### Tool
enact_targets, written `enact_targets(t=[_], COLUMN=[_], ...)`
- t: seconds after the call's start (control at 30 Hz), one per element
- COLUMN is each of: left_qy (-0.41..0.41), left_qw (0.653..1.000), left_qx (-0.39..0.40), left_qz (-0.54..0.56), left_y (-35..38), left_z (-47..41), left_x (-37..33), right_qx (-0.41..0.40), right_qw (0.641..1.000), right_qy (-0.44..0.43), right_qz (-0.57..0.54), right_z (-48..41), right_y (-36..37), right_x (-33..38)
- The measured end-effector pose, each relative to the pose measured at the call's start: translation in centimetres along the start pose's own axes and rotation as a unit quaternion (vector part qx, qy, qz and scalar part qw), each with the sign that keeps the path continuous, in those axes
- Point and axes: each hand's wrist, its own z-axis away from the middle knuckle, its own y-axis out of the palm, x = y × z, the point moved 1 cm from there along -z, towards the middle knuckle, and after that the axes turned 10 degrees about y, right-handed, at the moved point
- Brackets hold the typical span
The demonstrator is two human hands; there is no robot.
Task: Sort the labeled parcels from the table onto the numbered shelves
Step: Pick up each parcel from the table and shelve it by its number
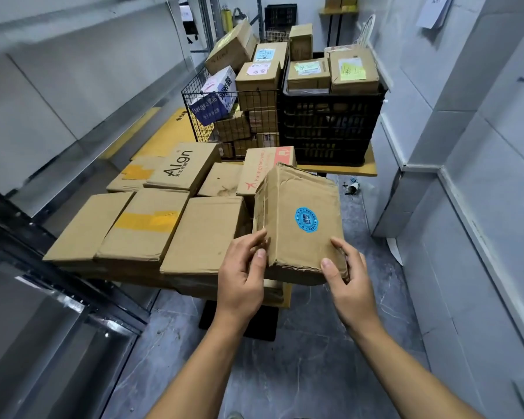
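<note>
I hold a worn cardboard parcel with a round blue sticker [300, 219] tilted up over the near right corner of the table [285, 297]. My left hand [245, 273] grips its near left corner, thumb on top. My right hand [345, 279] grips its crumpled near right corner. Several flat cardboard parcels [146, 225] lie side by side on the table to the left, one printed "Algn" [179, 167]. Metal shelves [58, 86] run along the left side; no shelf numbers are visible.
A wire basket [224, 116] and a black plastic crate [330, 131] stand at the table's far end, stacked with boxes bearing coloured notes. White walls close in on the right. Grey floor lies below me, with small debris [353, 187] near the table leg.
</note>
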Motion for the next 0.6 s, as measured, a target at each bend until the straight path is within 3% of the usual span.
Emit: enact_targets(t=[0.17,0.33,0.43,0.6], left_qy=[-0.056,-0.122,-0.101,-0.038], left_qw=[0.998,0.983,0.984,0.998], left_qx=[0.016,0.048,0.032,0.009], left_qz=[-0.026,0.132,0.143,0.044], left_y=[0.2,0.4,0.6,1.3], left_z=[-0.5,-0.7,-0.5,-0.4], left_x=[0.4,0.2,-0.1,-0.5], right_qx=[0.01,0.06,0.068,0.076], right_qw=[0.999,0.997,0.998,0.994], right_qy=[-0.03,-0.014,-0.017,-0.036], right_qz=[-0.036,-0.046,-0.004,0.067], right_z=[-0.2,-0.8,-1.2,-1.4], right_y=[-1.1,-1.8,-1.8,-1.5], right_x=[0.8,0.7,1.3,3.1])
